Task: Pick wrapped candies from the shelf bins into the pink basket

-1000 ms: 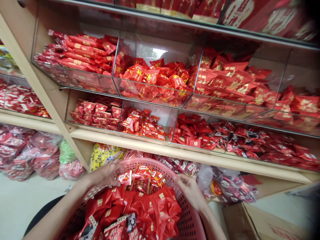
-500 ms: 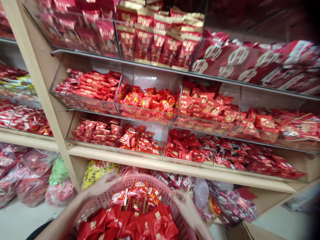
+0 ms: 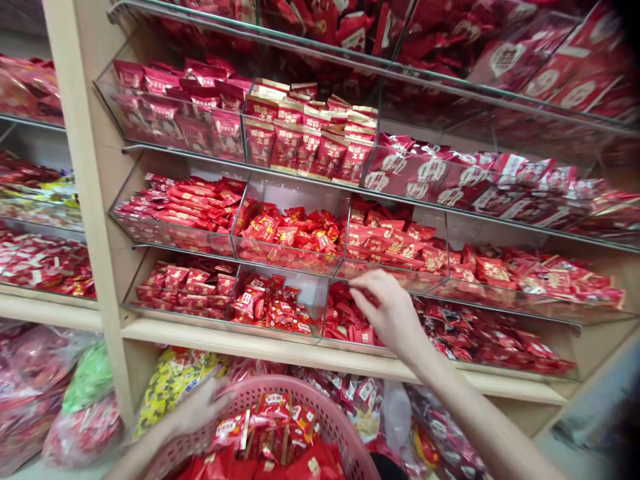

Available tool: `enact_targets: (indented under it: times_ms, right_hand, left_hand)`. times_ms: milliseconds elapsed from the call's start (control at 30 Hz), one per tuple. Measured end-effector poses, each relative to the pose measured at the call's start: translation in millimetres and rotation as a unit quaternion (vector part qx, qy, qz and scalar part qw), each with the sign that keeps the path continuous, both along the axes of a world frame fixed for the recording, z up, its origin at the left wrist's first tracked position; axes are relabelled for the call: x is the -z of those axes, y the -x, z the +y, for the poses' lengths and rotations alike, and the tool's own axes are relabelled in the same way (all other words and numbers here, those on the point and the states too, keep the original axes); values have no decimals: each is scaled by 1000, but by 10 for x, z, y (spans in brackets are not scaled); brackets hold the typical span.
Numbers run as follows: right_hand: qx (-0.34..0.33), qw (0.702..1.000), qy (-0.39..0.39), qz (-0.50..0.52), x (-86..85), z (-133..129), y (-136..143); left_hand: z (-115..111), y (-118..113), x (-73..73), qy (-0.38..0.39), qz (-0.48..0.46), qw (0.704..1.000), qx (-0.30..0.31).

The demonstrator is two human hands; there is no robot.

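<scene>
A pink perforated basket (image 3: 345,427) holds red candy packets (image 3: 260,463) and stands low in front of me. My left hand (image 3: 203,403) is at the basket's left rim, blurred, its fingers on or beside the rim. My right hand (image 3: 387,307) is raised in front of the lowest shelf bins, before a bin of dark red packets (image 3: 343,313). Its fingers are bent with thumb and forefinger near each other, and nothing shows between them. Left of it sits a bin of small red-and-white packets (image 3: 273,303).
Tiered shelves with clear dividers hold many red packets (image 3: 300,150). Below the wooden ledge (image 3: 225,340) lie bags of yellow packets (image 3: 175,380) and other bagged candy. A wooden upright (image 3: 80,167) stands at the left.
My right hand has left the basket's right rim and risen to the lower bins. The view has tilted upward, showing more of the upper shelf. My left hand has stayed by the rim.
</scene>
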State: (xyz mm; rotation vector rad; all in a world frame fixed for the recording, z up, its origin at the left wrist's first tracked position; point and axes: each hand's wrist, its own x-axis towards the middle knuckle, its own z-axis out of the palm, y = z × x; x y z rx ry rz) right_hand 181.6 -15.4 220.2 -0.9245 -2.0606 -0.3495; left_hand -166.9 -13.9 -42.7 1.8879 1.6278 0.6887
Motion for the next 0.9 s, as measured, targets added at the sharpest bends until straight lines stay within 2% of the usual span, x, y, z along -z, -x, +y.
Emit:
enact_targets:
  times_ms: [67, 167, 300, 467, 567, 733, 900]
  right_hand:
    - [25, 998, -52, -19, -286, 103, 110]
    - [61, 995, -69, -48, -441, 267, 223]
    - [84, 993, -42, -67, -432, 424, 278]
    - [87, 995, -27, -45, -473, 499, 291]
    - [100, 991, -50, -72, -516, 513, 300]
    - [114, 968, -123, -184, -539, 475, 319]
    - [87, 981, -137, -102, -598, 477, 251]
  left_hand:
    - [-30, -12, -39, -7, 2, 1000, 1]
    - [-76, -47, -124, -20, 19, 999, 21]
    - [-97, -76, -196, -26, 39, 998, 38]
    - [-97, -80, -222, -42, 71, 995, 59]
    - [-100, -86, -233, -38, 65, 995, 67]
    - [-100, -85, -235, -39, 75, 994, 64]
    - [-114, -62, -238, -43, 87, 993, 64]
